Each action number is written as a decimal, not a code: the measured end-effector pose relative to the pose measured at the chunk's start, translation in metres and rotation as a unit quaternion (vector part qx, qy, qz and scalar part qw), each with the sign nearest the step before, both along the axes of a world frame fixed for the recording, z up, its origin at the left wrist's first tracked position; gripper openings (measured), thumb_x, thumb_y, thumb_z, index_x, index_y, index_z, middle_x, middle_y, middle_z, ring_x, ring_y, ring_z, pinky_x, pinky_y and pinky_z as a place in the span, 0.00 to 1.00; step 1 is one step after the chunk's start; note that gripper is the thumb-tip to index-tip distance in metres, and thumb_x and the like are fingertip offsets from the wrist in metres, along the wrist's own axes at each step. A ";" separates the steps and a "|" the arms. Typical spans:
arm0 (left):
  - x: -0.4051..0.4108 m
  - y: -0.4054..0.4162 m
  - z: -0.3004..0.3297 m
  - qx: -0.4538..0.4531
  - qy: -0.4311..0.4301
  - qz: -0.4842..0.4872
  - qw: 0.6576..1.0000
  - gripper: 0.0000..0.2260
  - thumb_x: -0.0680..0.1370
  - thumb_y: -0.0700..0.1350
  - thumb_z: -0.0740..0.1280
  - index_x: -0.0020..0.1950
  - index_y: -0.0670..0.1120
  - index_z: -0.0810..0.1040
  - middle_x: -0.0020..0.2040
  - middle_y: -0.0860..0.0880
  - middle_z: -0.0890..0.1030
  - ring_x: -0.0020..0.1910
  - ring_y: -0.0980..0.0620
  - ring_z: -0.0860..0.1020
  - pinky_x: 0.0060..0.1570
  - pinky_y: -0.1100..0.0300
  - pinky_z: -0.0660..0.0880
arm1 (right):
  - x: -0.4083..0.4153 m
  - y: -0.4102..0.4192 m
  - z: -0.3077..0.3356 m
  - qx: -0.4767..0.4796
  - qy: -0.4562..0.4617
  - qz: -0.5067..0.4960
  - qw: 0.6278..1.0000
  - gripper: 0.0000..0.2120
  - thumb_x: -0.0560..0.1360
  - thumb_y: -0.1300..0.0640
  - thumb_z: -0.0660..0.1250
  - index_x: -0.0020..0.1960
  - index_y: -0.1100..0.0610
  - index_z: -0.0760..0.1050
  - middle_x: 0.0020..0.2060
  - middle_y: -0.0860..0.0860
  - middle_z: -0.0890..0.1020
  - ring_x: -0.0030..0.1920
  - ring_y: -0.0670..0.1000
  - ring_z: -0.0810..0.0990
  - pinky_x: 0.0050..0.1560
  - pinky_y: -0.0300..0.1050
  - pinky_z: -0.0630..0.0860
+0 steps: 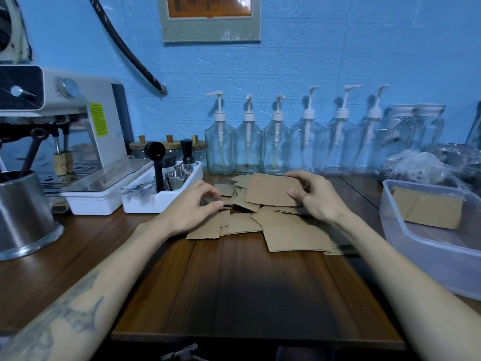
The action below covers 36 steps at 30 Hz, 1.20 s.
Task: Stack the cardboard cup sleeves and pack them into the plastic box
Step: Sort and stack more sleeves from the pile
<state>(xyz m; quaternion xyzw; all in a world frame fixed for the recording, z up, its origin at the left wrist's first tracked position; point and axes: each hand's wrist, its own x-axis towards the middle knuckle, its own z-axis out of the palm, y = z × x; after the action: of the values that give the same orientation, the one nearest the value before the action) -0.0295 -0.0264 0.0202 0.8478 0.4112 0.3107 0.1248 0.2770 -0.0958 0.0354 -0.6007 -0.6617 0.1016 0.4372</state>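
**Sleeve held above pile, box at right table edge**

A flat cardboard sleeve (pixel 273 190) was held by the right hand (pixel 316 196), thumb on top and fingers curled round its right end, raised just over the loose pile of sleeves (pixel 260 220) spread toward the back middle of the table (pixel 234 290). The left hand (pixel 194 208) was set on the left part of the pile, fingers bent and fingertips touching a sleeve; whether anything was actually pinched could not be told. The plastic box (pixel 426 254) was placed at the right edge of the table, apart from the pile, with a few stacked sleeves (pixel 429 209) leaned inside against its far wall. A row of clear pump bottles (pixel 248 149) was lined along the back edge. A white tray (pixel 161 199) with metal cups and a black tamper was seen just left of the pile, a coffee machine (pixel 78 121) at the back left corner, and a steel container (pixel 23 214) at the left edge.
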 end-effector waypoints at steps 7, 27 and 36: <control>-0.032 -0.021 -0.003 -0.045 0.043 0.005 0.998 0.24 0.75 0.61 0.70 0.67 0.54 0.74 0.64 0.55 0.74 0.64 0.58 0.72 0.68 0.56 0.69 | -0.033 -0.008 0.002 0.007 0.004 0.043 0.999 0.17 0.77 0.59 0.70 0.64 0.48 0.77 0.44 0.47 0.81 0.46 0.51 0.77 0.55 0.53 0.78; -0.013 -0.036 0.013 -0.125 -0.342 -0.113 0.924 0.36 0.73 0.30 0.72 0.74 0.51 0.60 0.56 0.48 0.81 0.48 0.50 0.84 0.44 0.59 0.81 | -0.036 -0.004 -0.008 0.015 0.008 0.072 0.997 0.18 0.77 0.58 0.70 0.63 0.42 0.77 0.38 0.49 0.78 0.41 0.53 0.75 0.52 0.57 0.79; 0.012 -0.041 -0.005 0.039 -0.064 -0.096 0.993 0.19 0.78 0.43 0.69 0.68 0.55 0.74 0.55 0.65 0.73 0.56 0.70 0.71 0.54 0.72 0.66 | -0.040 -0.008 -0.007 -0.014 0.000 0.145 0.989 0.19 0.79 0.65 0.65 0.66 0.49 0.76 0.52 0.52 0.82 0.38 0.40 0.77 0.41 0.37 0.74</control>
<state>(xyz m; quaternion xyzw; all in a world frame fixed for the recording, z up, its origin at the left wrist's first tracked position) -0.0179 -0.0674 0.0150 0.8659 0.3066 0.3669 0.1470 0.2370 -0.1040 0.0280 -0.5044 -0.7402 0.1736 0.4094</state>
